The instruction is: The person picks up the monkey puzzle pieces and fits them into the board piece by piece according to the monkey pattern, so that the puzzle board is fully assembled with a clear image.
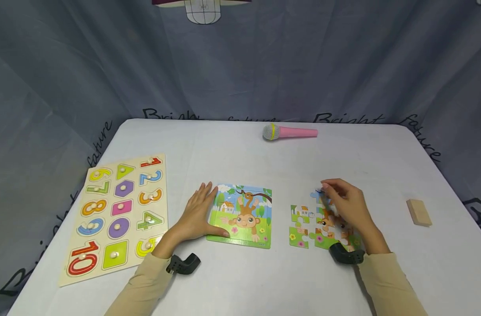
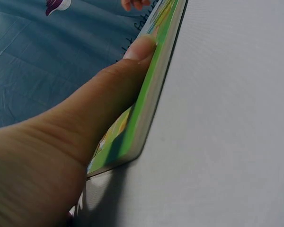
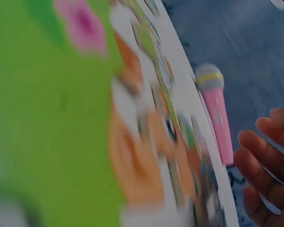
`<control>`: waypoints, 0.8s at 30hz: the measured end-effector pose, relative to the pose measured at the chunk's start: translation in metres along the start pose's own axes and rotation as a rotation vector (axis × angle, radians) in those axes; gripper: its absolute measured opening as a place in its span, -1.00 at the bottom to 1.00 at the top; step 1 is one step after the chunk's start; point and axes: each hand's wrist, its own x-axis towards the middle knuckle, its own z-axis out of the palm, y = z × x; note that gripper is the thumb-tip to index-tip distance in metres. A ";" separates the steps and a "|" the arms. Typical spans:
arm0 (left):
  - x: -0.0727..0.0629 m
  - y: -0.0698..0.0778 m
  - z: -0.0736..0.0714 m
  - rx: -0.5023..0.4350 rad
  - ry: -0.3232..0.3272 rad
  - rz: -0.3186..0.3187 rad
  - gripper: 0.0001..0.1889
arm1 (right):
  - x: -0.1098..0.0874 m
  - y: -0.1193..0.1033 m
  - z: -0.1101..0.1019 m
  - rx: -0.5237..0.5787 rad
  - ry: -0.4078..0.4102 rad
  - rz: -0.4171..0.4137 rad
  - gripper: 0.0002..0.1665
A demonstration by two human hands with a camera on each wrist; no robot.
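Observation:
My left hand (image 1: 197, 215) lies along the left side of a square monkey puzzle board (image 1: 246, 219), its fingers spread. In the left wrist view the thumb (image 2: 113, 80) rests on the board's green border. To the right, my right hand (image 1: 348, 202) is over a group of loose jigsaw pieces (image 1: 299, 235) with a deer picture, partly covering them. Its thumb and index fingertips come close together at a blue piece (image 1: 314, 195) on the far side. In the right wrist view the fingers (image 3: 262, 156) are loosely bent, with no piece visible between them.
A wooden number and shape board (image 1: 118, 219) with knobs lies at the left. A pink toy microphone (image 1: 297, 132) lies near the far edge of the white table (image 1: 208, 149). One plain wooden block (image 1: 419, 212) sits to the right of my right hand.

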 end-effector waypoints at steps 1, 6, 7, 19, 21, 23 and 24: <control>0.000 0.000 0.000 0.001 0.000 0.000 0.32 | 0.000 0.005 -0.004 -0.011 0.022 0.017 -0.63; -0.001 0.000 0.000 0.001 -0.004 -0.002 0.32 | 0.000 0.022 -0.016 -0.044 0.069 0.119 -0.58; -0.001 0.000 0.000 0.000 -0.005 -0.003 0.32 | 0.001 0.024 -0.018 -0.046 0.064 0.137 -0.57; 0.000 -0.001 0.000 0.002 0.005 0.000 0.32 | 0.008 0.022 -0.030 -0.149 -0.234 0.094 -0.54; 0.000 -0.001 0.000 0.001 0.005 0.001 0.31 | 0.011 0.020 -0.031 -0.165 -0.296 0.090 -0.49; 0.000 -0.001 0.001 0.003 0.006 0.001 0.31 | 0.013 0.018 -0.032 -0.183 -0.347 0.084 -0.44; 0.000 -0.001 0.001 0.002 0.006 0.001 0.31 | 0.014 0.018 -0.033 -0.189 -0.369 0.077 -0.43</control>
